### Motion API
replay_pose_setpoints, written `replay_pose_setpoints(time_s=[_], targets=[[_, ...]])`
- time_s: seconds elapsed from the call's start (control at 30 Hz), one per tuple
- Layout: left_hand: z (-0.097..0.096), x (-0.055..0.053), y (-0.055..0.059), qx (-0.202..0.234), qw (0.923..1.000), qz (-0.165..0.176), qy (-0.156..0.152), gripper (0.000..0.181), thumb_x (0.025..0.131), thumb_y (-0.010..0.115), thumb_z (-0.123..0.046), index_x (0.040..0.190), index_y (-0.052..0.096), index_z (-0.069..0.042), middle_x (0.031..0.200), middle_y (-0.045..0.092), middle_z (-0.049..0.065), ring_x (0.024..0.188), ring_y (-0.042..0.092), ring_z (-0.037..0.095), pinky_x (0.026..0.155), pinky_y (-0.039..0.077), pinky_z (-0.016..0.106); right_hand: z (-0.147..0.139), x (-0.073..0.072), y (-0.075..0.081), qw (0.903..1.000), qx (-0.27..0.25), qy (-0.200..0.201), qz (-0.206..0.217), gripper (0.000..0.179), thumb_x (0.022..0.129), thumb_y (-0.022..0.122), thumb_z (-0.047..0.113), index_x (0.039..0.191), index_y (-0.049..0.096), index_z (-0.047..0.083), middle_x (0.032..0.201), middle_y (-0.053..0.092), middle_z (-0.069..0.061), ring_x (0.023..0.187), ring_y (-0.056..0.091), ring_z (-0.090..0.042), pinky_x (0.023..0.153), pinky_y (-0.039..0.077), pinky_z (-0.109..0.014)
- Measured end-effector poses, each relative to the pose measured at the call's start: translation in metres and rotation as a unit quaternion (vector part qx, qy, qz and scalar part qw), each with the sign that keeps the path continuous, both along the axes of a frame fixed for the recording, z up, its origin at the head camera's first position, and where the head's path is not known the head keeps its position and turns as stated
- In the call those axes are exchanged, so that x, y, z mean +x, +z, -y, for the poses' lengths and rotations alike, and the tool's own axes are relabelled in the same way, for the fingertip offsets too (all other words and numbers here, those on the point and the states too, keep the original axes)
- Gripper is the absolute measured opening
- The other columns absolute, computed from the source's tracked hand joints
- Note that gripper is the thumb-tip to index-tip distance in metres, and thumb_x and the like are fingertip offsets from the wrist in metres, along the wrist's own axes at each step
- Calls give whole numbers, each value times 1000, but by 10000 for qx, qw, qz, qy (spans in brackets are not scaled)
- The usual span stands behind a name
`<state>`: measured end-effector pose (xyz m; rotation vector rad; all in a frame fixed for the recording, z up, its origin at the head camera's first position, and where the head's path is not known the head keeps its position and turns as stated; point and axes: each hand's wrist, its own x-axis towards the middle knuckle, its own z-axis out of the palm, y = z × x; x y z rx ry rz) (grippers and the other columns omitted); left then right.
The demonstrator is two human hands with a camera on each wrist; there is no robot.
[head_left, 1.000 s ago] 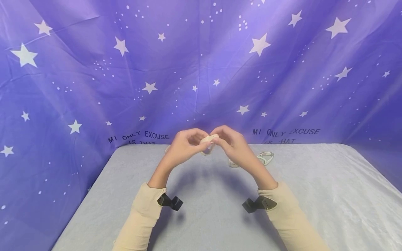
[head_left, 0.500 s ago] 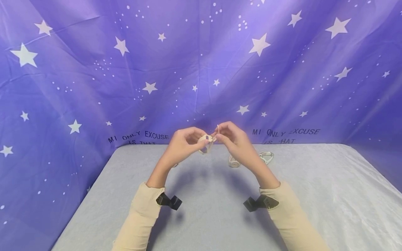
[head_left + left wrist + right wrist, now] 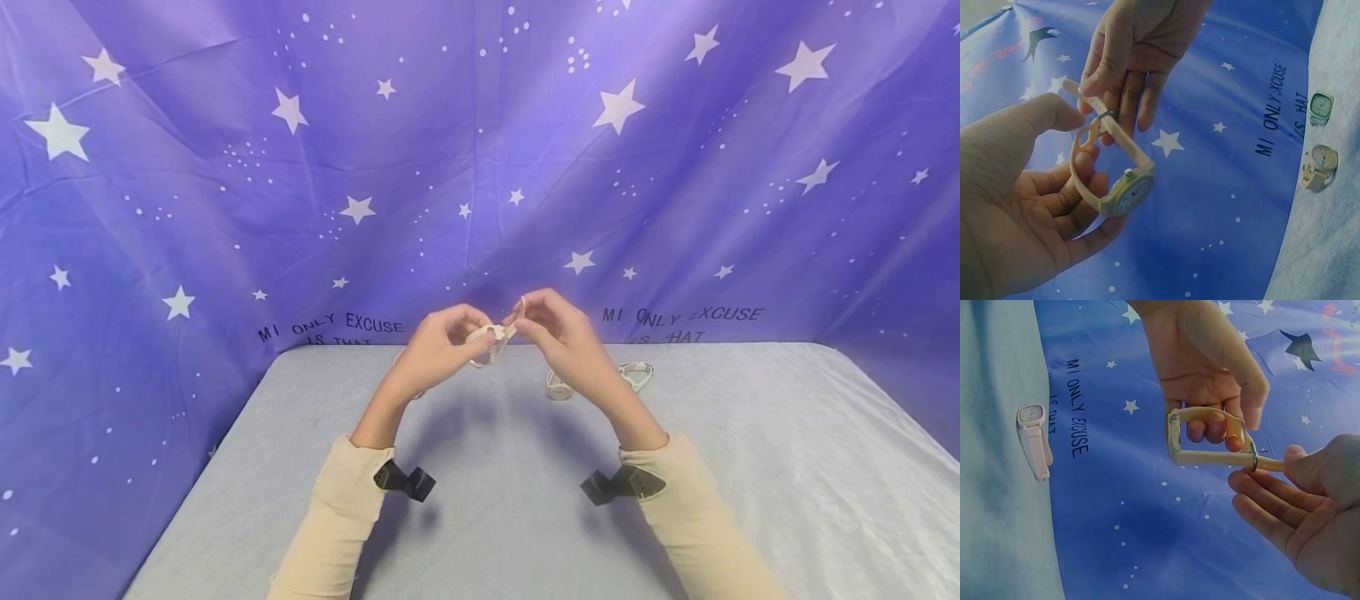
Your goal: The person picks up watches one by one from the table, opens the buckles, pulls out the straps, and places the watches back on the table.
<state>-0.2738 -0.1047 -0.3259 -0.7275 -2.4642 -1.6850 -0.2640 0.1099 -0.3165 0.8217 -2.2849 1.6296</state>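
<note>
While the left hand (image 3: 441, 346) is curling its fingers round a pale cream, loop-shaped wristwatch (image 3: 1130, 194), the right hand (image 3: 561, 337) is pinching its strap's free end beyond the metal buckle (image 3: 1254, 456). Both hands are holding it above the pale grey, cloth-covered table (image 3: 495, 517), where a green square-cased watch (image 3: 1321, 107), a beige round-faced watch (image 3: 1324, 159) and a pink square-cased watch (image 3: 1036, 447) are lying.

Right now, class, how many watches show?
4: one watch between left hand and right hand; on the table, green watch and beige watch toward the right, pink watch toward the left. Others may be hidden.
</note>
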Motion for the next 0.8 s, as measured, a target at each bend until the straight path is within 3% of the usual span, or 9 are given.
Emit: replay_pose_setpoints(time_s=[0.1, 0.33, 0.47, 0.8], targets=[[-1, 0, 0, 10, 9999, 99, 36, 16, 97, 67, -22, 103, 71, -8, 87, 73, 12, 79, 68, 38, 66, 56, 33, 1, 1, 2, 10000, -46, -7, -22, 16, 99, 60, 1, 114, 59, -2, 114, 71, -19, 111, 70, -33, 99, 58, -38], [-3, 0, -1, -23, 9997, 79, 209, 21, 97, 69, -30, 91, 72, -10, 78, 65, 4, 72, 58, 18, 64, 47, 27, 3, 3, 2, 10000, 5, -31, -61, 14, 99, 62, 0, 112, 60, -1, 112, 71, -16, 109, 70, -30, 98, 58, -38], [-4, 2, -1, 74, 9996, 116, 245, 21, 96, 70, -28, 86, 70, -10, 75, 62, 2, 73, 56, 15, 65, 47, 27, 4, 4, 3, 9999, 49, -39, -137, 14, 98, 62, 1, 112, 61, 1, 111, 71, -14, 107, 70, -27, 97, 58, -36], [-4, -1, -3, 438, 9977, 517, -75, 20, 96, 69, -20, 91, 73, -2, 77, 64, 2, 73, 59, 14, 67, 54, 25, 7, 7, 2, 9989, 126, 53, -450, 17, 97, 64, 1, 114, 62, 0, 110, 72, -14, 105, 72, -28, 95, 59, -33]])
